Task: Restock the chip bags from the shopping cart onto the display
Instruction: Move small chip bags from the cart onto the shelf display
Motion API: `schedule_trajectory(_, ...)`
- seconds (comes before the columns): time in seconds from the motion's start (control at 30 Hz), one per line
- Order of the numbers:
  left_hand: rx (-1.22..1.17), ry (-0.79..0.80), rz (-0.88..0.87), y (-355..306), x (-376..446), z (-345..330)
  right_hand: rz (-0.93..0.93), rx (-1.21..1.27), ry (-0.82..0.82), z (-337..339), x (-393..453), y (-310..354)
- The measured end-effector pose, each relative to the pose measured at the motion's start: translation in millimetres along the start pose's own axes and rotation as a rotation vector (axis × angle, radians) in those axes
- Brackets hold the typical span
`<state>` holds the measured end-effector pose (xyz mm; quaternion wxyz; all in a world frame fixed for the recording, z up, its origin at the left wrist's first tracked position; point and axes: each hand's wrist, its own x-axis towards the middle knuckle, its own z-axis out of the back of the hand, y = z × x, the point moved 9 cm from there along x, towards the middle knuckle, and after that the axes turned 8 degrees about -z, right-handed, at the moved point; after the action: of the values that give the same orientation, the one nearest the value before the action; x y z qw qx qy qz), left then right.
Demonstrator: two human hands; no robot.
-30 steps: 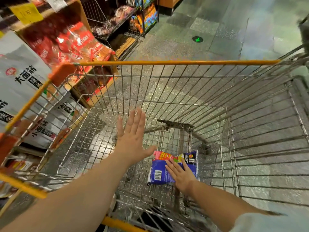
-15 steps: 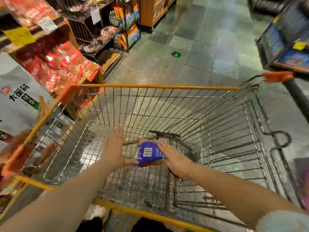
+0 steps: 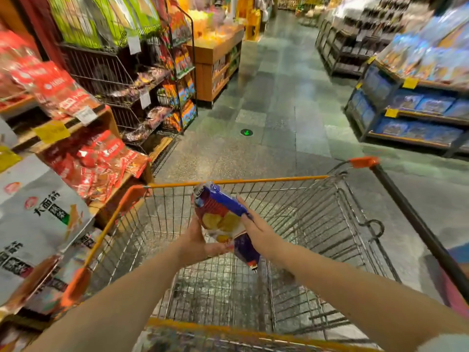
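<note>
Above the wire shopping cart (image 3: 317, 224), the blue chip bag (image 3: 220, 217) is held between both hands, left hand (image 3: 196, 241) cupping its lower edge, right hand (image 3: 256, 231) pressing flat-fingered against its side.

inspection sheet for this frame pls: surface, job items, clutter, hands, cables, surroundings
Surface: wire shopping cart, yellow rim; no other bags visible in the basket.
Job's things: one blue chip bag lifted above the basket, held between both hands.
Clutter: nothing seen in the cart.
Grippers: left hand cups the bag's lower left side; right hand presses flat on its right side, fingers straight.
Cables: nothing seen.
Surroundings: red snack bags on a wooden shelf to the left, wire rack behind it, blue-packaged shelving to the right, tiled aisle floor ahead.
</note>
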<state>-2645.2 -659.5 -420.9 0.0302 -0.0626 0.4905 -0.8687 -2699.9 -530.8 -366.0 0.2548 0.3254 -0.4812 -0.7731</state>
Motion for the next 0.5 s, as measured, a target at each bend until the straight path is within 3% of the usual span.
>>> schedule_trajectory(0.17,-0.278,-0.151,0.018,-36.2,10.3,28.2,-0.005,0.269,-0.085,16.4,-11.6,41.0)
schedule_trajectory(0.3,-0.322,-0.257,0.043,-56.2,16.8,44.4,-0.070,0.487,-0.112,22.4,-3.9,45.7)
schedule_trajectory(0.4,-0.346,-0.307,0.061,-74.1,24.1,54.7,-0.051,0.482,-0.170,33.1,2.3,57.8)
schedule_trajectory(0.5,-0.358,-0.333,0.069,-84.9,32.1,66.6,0.063,0.299,-0.301,54.6,2.2,77.4)
